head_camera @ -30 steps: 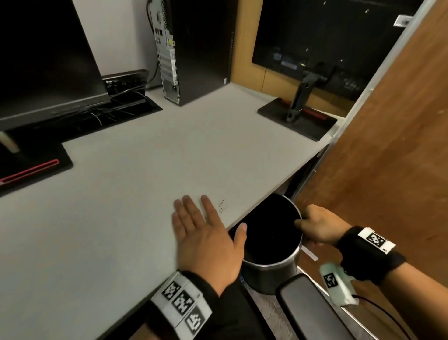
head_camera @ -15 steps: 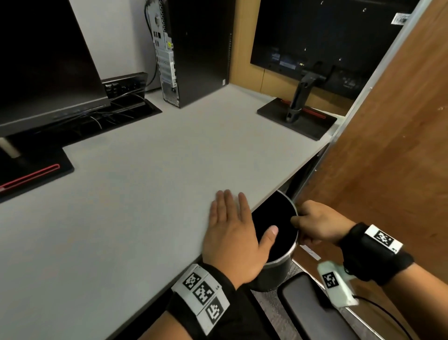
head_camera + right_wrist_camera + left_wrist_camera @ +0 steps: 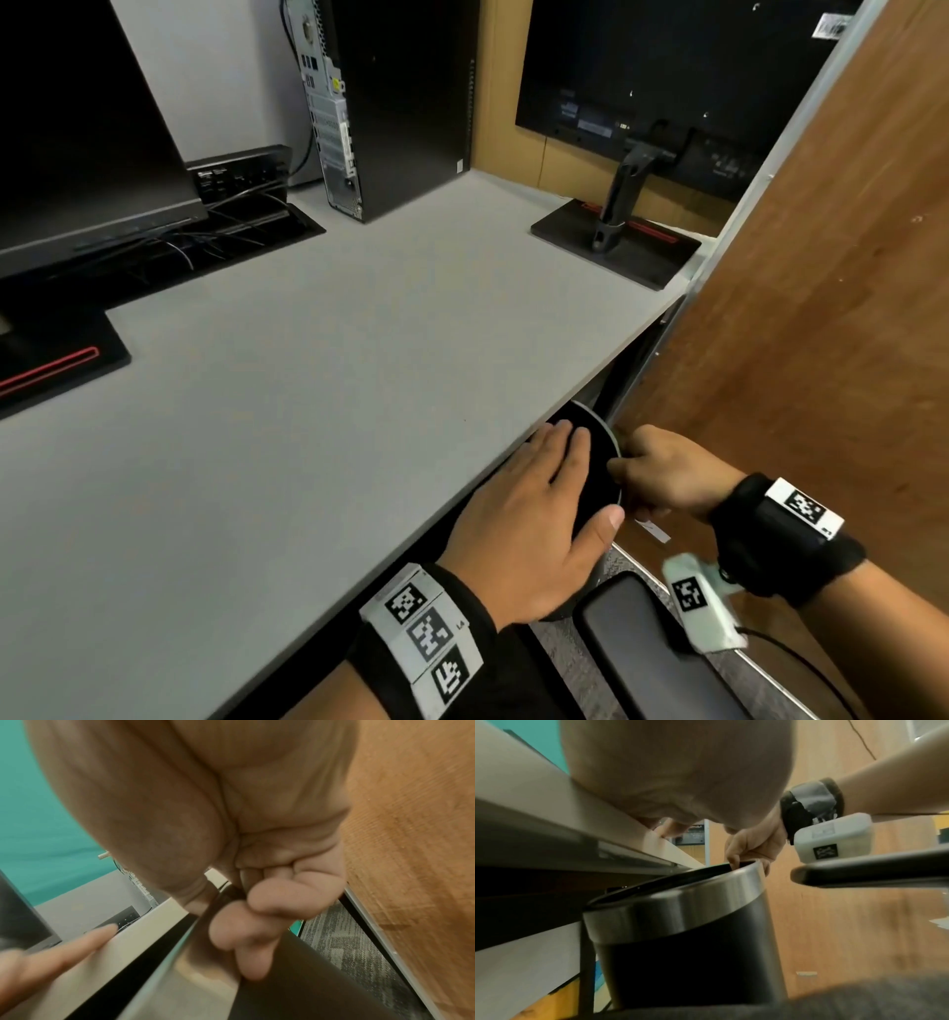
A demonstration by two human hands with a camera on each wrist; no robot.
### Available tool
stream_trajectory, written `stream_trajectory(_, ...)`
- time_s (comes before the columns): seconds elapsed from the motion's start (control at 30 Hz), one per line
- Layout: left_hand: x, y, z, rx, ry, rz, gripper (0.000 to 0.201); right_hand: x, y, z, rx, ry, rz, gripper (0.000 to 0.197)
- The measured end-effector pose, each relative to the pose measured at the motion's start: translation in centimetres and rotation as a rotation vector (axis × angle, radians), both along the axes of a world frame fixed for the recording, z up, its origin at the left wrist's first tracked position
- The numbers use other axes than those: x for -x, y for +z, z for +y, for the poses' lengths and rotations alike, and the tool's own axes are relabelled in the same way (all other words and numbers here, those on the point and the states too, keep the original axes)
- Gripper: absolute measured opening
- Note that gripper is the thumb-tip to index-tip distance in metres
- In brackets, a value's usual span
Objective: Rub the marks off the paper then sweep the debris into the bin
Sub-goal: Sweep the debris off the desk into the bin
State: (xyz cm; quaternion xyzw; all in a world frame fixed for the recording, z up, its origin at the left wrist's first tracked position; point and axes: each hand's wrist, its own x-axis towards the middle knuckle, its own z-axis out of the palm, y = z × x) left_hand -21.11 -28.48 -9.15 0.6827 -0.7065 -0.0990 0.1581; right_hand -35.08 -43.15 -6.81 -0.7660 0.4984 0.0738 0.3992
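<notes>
Presently catalogued: bin (image 3: 680, 953), round, dark body under a polished metal rim, tucked beneath the near right edge of the desk (image 3: 308, 411), mouth partly under the overhang. Handling, by judgement: rigid and probably light if it holds only crumbs; the smooth metal band looks slippery, so hooking fingers over the lip is the sound hold, not squeezing the wall. Right hand (image 3: 667, 475): curled over the far rim, thumb inside, fingers (image 3: 257, 943) outside, steadying the bin. Left hand (image 3: 534, 519): flat, fingers straight and together, holding nothing, palm past the desk edge and over the bin mouth, thumb near the rim. Debris: none visible on the desk; the paper is not in view. Change from a second ago: the left hand lay wholly on the desk with small specks just right of its fingertips; it has since travelled right over the edge, the specks are gone, and the bin sits further under the desk.
</notes>
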Motion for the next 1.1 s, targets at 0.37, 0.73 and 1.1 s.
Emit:
stream_trajectory(0.37,-1.7,1.1,-0.2,-0.193,0.251,-0.071,0.099,0.0,0.0,0.0,0.008,0.016,-0.001,0.036)
stream_trajectory(0.73,-0.8,1.1,0.3,-0.129,0.193,-0.064,0.088,0.1,-0.6,-0.1,0.002,0.004,-0.008,0.033)
stream_trajectory(1.1,0.1,1.4,0.6,-0.079,0.062,0.038,0.081,0.2,-0.7,-0.5,0.022,0.025,-0.005,0.034)
